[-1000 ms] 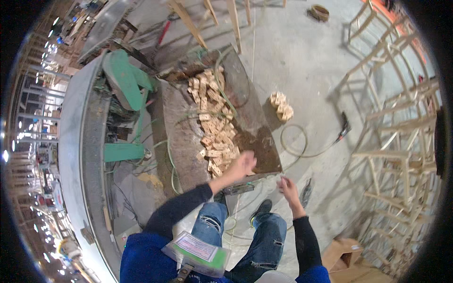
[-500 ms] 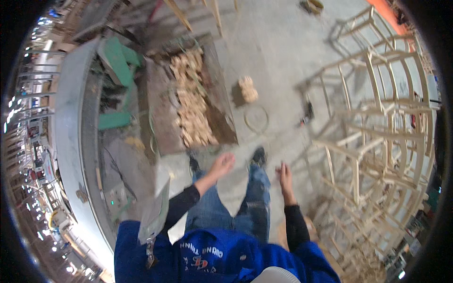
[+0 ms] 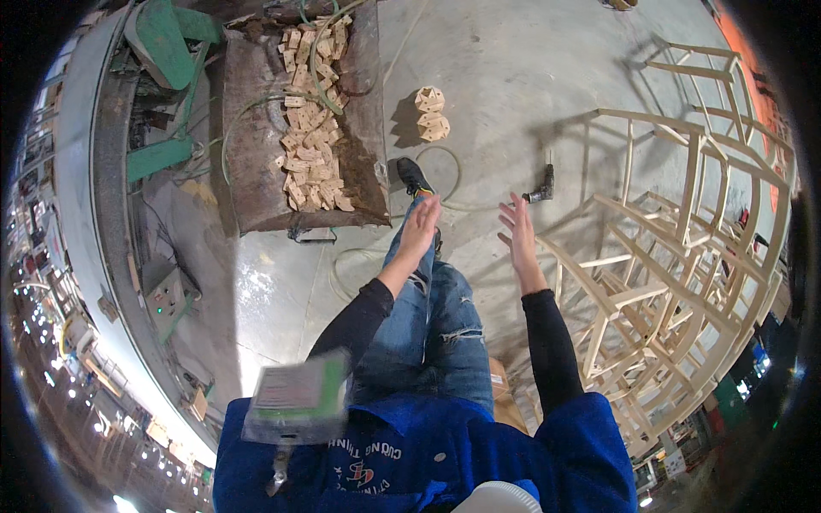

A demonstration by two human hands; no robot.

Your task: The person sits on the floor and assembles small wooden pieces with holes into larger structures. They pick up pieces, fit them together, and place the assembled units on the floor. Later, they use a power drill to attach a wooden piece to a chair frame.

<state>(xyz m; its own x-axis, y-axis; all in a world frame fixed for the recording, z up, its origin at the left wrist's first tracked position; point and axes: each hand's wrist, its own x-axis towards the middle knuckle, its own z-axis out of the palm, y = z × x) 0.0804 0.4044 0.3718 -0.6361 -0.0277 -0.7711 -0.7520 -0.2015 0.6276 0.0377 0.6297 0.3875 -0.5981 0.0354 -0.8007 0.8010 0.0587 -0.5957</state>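
My left hand [image 3: 419,226] is held out over my legs with nothing in it, its fingers stretched. Opposite it, apart by a gap, my right hand [image 3: 518,229] is raised with spread fingers and is also bare. Just beyond the right fingertips lies a black power tool [image 3: 541,184] on the floor, joined to a pale hose [image 3: 453,168]. Ahead of my left hand, a stack of small wooden blocks [image 3: 432,113] stands on the concrete. To its left is a rusty metal bin [image 3: 248,162] holding a heap of wooden blocks [image 3: 312,164].
Pale wooden chair frames [image 3: 684,248] crowd the right side. A long grey machine bench [image 3: 81,171] with green metal parts [image 3: 160,159] runs along the left. A cardboard box [image 3: 505,398] sits beside my right leg. A badge [image 3: 299,398] swings from my blue shirt.
Both hands have risen and moved forward, and their fingers have straightened. One foot has stepped ahead. The bin, block stack and chair frames appear nearer.
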